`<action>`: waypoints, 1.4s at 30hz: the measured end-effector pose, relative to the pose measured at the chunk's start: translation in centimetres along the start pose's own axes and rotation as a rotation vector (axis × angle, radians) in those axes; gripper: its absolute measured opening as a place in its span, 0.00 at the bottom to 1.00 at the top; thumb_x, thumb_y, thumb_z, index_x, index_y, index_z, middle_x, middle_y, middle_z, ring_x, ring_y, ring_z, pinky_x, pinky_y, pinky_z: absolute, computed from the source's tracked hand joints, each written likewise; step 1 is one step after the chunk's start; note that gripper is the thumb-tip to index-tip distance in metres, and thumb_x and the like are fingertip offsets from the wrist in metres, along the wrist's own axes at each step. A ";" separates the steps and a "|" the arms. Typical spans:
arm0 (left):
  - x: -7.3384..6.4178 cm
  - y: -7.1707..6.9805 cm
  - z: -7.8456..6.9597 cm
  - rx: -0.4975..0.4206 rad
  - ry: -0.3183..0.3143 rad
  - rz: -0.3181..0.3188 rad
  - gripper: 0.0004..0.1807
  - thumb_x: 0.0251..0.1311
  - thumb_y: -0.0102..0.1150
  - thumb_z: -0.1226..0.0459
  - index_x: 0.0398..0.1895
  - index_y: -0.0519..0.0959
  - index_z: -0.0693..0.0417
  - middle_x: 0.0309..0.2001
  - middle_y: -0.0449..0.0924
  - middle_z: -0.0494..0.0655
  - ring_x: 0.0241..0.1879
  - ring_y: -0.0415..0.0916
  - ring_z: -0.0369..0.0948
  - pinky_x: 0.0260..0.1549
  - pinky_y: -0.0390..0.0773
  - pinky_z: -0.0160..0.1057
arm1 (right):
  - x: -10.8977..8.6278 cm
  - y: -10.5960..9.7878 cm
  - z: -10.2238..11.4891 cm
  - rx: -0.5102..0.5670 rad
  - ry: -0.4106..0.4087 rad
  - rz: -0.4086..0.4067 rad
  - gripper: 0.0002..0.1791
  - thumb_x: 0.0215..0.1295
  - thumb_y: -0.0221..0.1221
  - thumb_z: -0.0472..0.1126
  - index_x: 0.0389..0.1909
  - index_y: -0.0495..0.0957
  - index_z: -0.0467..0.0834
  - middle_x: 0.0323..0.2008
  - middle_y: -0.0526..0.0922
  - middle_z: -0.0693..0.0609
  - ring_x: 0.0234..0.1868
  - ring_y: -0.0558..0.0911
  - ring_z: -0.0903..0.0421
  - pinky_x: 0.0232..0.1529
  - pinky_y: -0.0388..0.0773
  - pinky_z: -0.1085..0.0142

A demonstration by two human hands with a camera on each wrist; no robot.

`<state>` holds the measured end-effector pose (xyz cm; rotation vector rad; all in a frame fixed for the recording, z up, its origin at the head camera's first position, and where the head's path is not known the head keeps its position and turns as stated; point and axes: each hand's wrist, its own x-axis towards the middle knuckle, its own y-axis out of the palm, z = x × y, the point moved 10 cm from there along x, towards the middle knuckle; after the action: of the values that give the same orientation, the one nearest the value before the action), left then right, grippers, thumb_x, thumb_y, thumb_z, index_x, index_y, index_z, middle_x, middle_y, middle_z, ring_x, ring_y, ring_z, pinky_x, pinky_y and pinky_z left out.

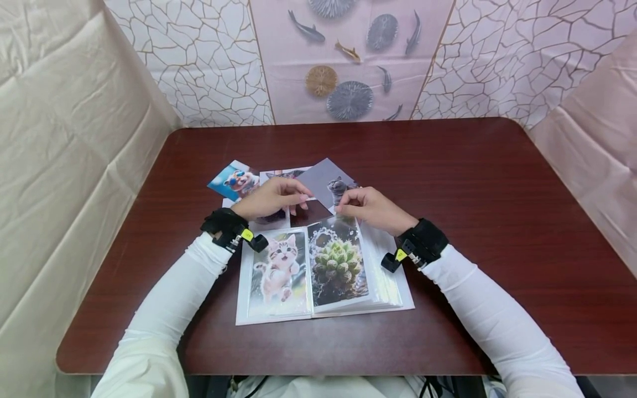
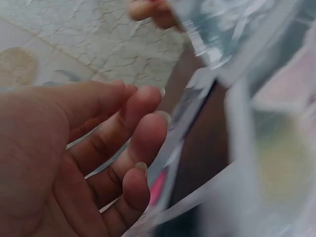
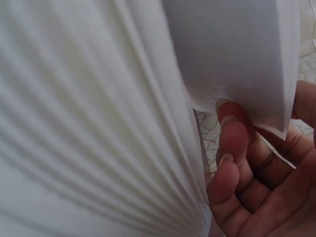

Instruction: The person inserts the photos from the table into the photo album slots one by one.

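We look over a reddish-brown counter (image 1: pixel 473 177) with rounded corners, backed by a pale pink panel (image 1: pixel 358 61) of fish and discs, with cream cloth (image 1: pixel 74 138) hanging at the left. The panel's top is cut off, the left hand (image 1: pixel 272 199) covers part of the loose photos (image 1: pixel 233 179), and the page in the left wrist view is too blurred for us to read. The white-edged album (image 1: pixel 309 282) lies open on the counter's near side, a kitten picture (image 1: pixel 285 268) on its left page, a succulent picture (image 1: pixel 340 262) on its right. We see the right hand (image 1: pixel 376 210) pinching the succulent page's upper edge between its fingers; the left fingers, loosely bent, hold nothing.
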<state>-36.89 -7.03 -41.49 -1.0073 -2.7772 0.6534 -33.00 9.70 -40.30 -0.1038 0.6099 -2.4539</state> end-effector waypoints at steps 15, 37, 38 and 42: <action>-4.3 -12.3 4.1 0.365 -0.247 -0.424 0.15 0.71 0.60 0.61 0.57 0.81 0.55 0.50 0.79 0.55 0.37 0.79 0.53 0.31 0.77 0.38 | 0.0 0.2 -0.5 0.010 0.009 -0.003 0.08 0.73 0.60 0.41 0.43 0.81 0.39 0.32 0.77 0.49 0.32 0.72 0.54 0.36 0.67 0.66; -5.3 -13.4 7.8 0.337 -0.331 -0.402 0.18 0.71 0.60 0.58 0.58 0.79 0.57 0.44 0.77 0.57 0.40 0.73 0.47 0.32 0.70 0.37 | -0.8 2.2 2.8 0.090 -0.058 0.111 0.26 0.81 0.49 0.48 0.73 0.62 0.45 0.52 0.82 0.43 0.43 0.84 0.49 0.49 0.81 0.57; -5.2 -13.3 7.7 0.338 -0.325 -0.400 0.17 0.71 0.60 0.58 0.58 0.79 0.56 0.44 0.77 0.57 0.40 0.73 0.47 0.32 0.70 0.38 | -1.0 2.7 3.2 0.099 -0.073 0.140 0.27 0.81 0.48 0.49 0.75 0.59 0.45 0.55 0.82 0.41 0.45 0.85 0.48 0.51 0.81 0.56; -4.9 -12.9 7.4 0.329 -0.315 -0.387 0.17 0.71 0.59 0.59 0.58 0.79 0.56 0.46 0.78 0.57 0.42 0.74 0.49 0.35 0.72 0.39 | -1.7 4.8 4.6 0.122 -0.111 0.253 0.31 0.81 0.48 0.48 0.78 0.53 0.44 0.68 0.74 0.40 0.54 0.84 0.45 0.56 0.79 0.53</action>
<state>-42.50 -21.61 -42.43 -0.3134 -2.8539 1.2342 -28.05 5.45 -38.26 -0.1061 0.3978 -2.2168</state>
